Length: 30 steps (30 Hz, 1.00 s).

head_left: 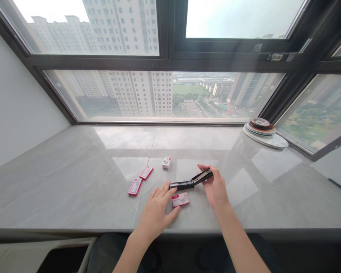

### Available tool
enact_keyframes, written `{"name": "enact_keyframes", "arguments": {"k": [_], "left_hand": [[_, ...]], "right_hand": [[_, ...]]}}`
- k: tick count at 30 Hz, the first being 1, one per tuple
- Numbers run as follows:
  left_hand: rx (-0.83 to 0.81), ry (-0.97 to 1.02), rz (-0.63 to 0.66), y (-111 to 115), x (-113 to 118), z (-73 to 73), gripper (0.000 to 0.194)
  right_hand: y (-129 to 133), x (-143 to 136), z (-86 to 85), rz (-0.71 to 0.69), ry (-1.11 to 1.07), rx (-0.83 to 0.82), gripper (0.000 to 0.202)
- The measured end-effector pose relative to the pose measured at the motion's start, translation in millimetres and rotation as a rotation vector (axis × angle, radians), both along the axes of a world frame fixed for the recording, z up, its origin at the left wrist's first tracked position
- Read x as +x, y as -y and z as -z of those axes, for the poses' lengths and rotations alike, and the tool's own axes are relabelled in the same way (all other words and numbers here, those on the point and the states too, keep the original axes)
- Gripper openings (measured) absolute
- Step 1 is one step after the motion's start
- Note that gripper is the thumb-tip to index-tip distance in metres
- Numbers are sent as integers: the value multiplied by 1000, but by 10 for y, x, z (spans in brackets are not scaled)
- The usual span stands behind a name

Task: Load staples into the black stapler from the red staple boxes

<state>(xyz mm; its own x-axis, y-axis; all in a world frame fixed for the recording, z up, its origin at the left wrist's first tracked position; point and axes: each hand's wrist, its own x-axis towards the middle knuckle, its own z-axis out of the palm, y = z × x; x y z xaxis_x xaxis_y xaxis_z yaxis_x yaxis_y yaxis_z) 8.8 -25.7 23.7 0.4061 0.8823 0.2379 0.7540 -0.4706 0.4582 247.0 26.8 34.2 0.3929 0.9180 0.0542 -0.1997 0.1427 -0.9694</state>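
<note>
Just beyond a box, the stapler is showing open between the hands. The right hand is gripping its right end, likely propping that up. The left hand is touching its left end, perhaps for steadying; I cannot tell if it's gripping.

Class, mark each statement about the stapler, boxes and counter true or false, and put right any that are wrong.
1. The stapler is hinged open. True.
2. Two red boxes lie left of the white box. True.
3. The right hand holds the white box. False: it holds the stapler's raised part; the white box sits apart on the counter.
4. The left hand touches the stapler. True, at its left end.
5. The stack of discs stands at the counter's left end. False: it stands at the right, by the window.
</note>
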Motion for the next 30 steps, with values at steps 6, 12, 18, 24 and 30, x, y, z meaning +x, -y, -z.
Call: {"name": "enact_keyframes", "arguments": {"k": [6,12,18,24,30], "left_hand": [[-49,54,16,15,-53,-57,35],[-83,71,35,-24,-63,-99,31],[-86,83,45,-42,-108,-70,31],[-105,91,49,-18,-125,-78,28],[-53,60,23,17,-67,-28,34]], "right_hand": [[330,657,184,-63,88,-273,40],[586,368,114,-515,383,-478,46],[543,-160,159,-552,565,-332,38],[525,111,128,-472,742,-394,34],[490,-57,-129,-308,963,-218,27]]}}
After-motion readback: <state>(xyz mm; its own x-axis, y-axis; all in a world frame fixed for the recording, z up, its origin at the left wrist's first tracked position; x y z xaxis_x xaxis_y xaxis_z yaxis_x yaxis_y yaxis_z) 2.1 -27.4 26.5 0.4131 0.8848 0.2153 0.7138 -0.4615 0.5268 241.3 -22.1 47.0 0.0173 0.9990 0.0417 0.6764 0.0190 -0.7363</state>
